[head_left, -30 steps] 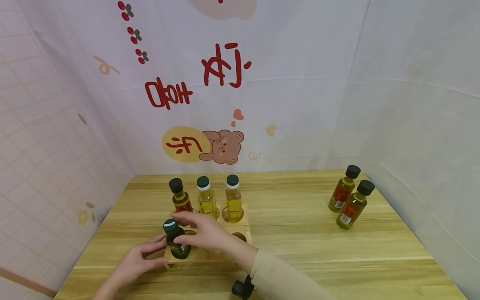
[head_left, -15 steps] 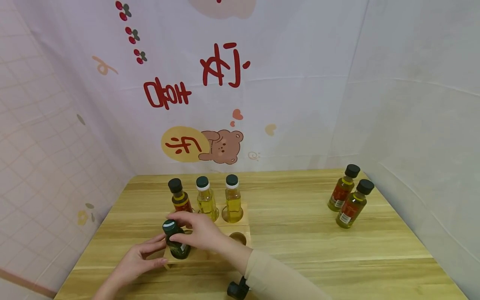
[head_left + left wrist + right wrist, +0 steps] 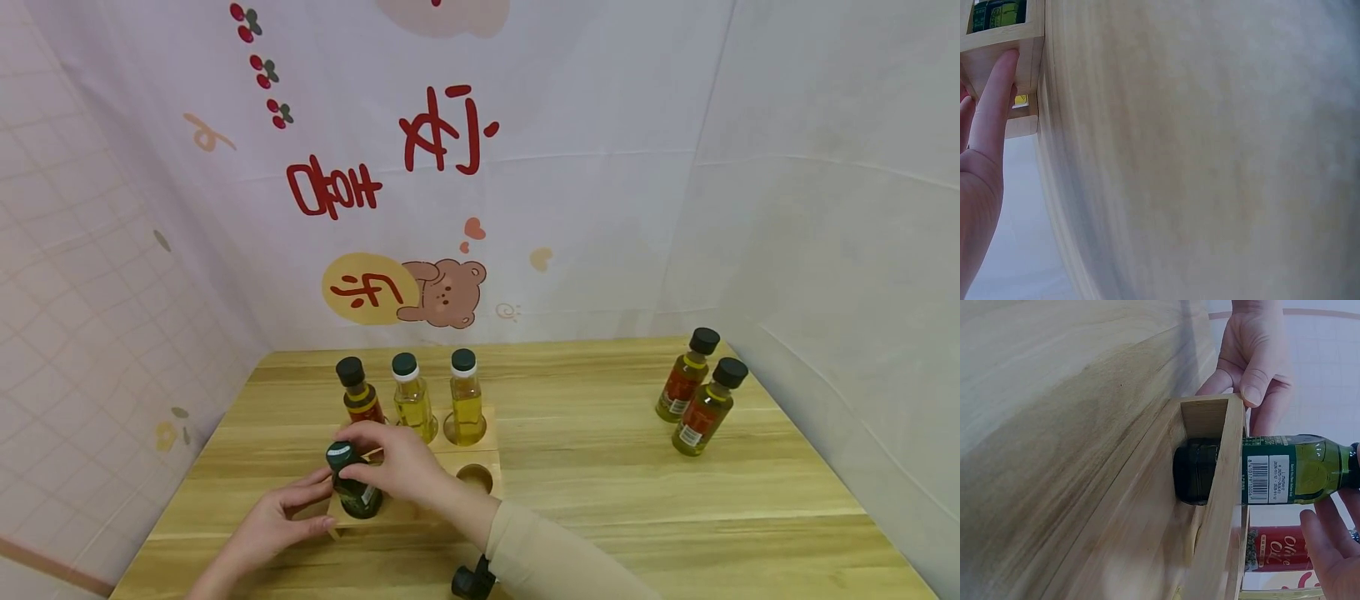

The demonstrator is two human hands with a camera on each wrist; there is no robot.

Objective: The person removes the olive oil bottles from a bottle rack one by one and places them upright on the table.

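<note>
Two hands are at the wooden rack (image 3: 401, 510): the left hand (image 3: 277, 515), some fingertips hidden, touches its nine-o'clock end, fingers nearly straight, thumb apart; the green bottle (image 3: 357, 495) stands in the eight-o'clock hole, upper part pinched by the right hand (image 3: 400, 461); at five o'clock, an unclear black object (image 3: 471, 581) shows partly behind a sleeve (image 3: 555, 554).

White backdrop (image 3: 600, 208) with a brown bear (image 3: 453, 293) (peach hearts (image 3: 474, 228) above)

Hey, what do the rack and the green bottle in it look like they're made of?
Rack: seemingly pale wood with a smooth, matte finish; faint grain shows. Green bottle: probably glass, since it's glossy and see-through near the shoulder, though plastic could look similar.
</note>
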